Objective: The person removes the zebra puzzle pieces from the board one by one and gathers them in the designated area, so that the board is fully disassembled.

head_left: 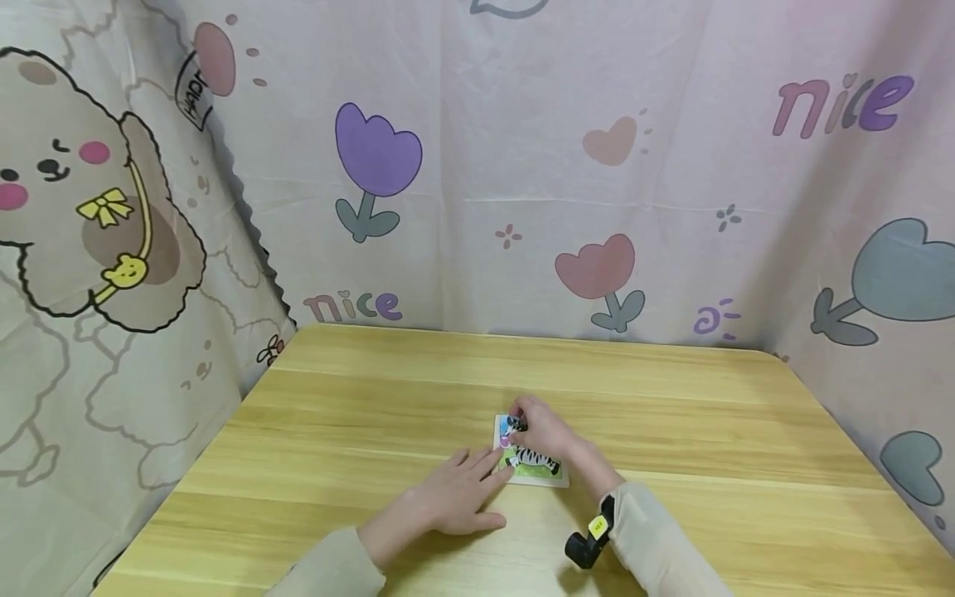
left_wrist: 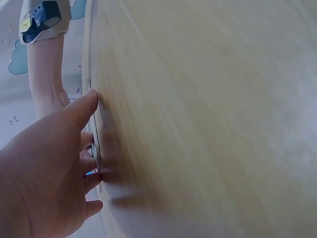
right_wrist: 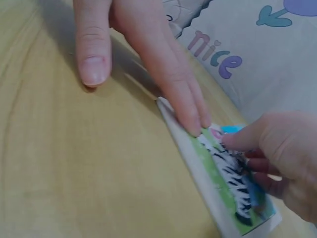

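Observation:
A small zebra picture puzzle (head_left: 539, 479) with a pale border lies flat on the table. My left hand (head_left: 464, 493) is spread at its near left side, fingertips resting on its edge; in the right wrist view the left fingers (right_wrist: 185, 111) press on the green part of the picture. Over the zebra's head bends my right hand (head_left: 543, 427), thumb and fingertips pinching a small black-and-white puzzle piece (head_left: 520, 424). The striped zebra body (right_wrist: 229, 173) shows below the right thumb. Much of that piece is hidden by the right fingers. In the left wrist view the puzzle appears edge-on behind the left hand (left_wrist: 47, 163).
The wooden table (head_left: 336, 414) extends around both hands. Behind it hangs a patterned cloth (head_left: 485, 166), with another cloth (head_left: 75, 373) at the left. A black wrist camera (head_left: 585, 547) juts from the right sleeve, close over the table.

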Available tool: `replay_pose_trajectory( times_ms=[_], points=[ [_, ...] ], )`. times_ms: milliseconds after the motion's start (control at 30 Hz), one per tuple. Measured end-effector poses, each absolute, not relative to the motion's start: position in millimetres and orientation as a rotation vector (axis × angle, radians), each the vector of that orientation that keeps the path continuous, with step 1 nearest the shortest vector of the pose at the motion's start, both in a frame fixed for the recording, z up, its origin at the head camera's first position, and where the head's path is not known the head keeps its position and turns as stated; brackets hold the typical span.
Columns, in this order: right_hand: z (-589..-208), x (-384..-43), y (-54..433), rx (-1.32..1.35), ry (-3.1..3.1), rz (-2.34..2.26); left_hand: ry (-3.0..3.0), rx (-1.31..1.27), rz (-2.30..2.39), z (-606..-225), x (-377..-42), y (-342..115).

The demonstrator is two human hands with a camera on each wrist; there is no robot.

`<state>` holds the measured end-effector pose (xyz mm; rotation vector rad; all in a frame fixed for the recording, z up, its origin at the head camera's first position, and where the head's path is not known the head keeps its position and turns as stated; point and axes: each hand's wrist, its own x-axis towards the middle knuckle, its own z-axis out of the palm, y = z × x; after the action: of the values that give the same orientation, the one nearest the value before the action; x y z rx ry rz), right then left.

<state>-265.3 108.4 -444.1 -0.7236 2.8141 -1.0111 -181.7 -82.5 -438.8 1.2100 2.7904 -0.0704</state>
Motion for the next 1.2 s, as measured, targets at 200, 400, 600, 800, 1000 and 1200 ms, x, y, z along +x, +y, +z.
replay_pose_trajectory(
  times_ms=[200,400,600,800,1000,1200],
  points=[
    [-444,-267,113,-0.619,2.734,-1.376,2.793,1.213,-0.076,-437,-182,-82],
    [-443,-270,139,-0.506,2.691,-1.551,2.789,1.205,-0.061,-437,-181,-81],
    [-445,-271,182,-0.412,2.678,-1.615,2.78,1.195,-0.04,-435,-180,-82],
    [-446,-273,215,-0.27,2.695,-1.586,2.777,1.183,-0.032,-435,-179,-82],
    [-448,-283,231,-0.214,2.803,-1.453,2.782,1.19,-0.03,-436,-180,-83],
    [-453,-287,233,-0.183,2.946,-1.264,2.778,1.192,-0.025,-436,-181,-82]
  ],
)
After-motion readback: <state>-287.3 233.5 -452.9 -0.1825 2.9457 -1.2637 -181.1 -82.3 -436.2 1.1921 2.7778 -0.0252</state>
